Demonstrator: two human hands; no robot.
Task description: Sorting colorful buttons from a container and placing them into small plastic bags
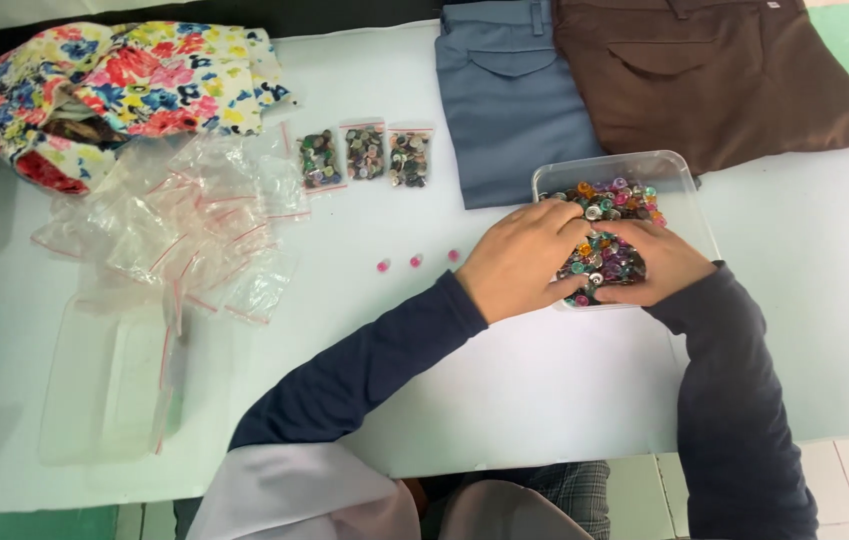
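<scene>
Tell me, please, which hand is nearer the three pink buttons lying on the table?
Left. The left hand is just right of the pink buttons; the right hand lies farther right.

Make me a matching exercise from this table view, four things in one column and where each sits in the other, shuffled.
Things:
1. clear plastic tub of mixed coloured buttons
2. three small pink buttons
3. pile of empty clear zip bags
4. folded brown trousers

Places:
A. top right of the table
B. left part of the table
C. under both hands
D. bare table, left of the left hand

Pairs: 1-C, 2-D, 3-B, 4-A
</scene>
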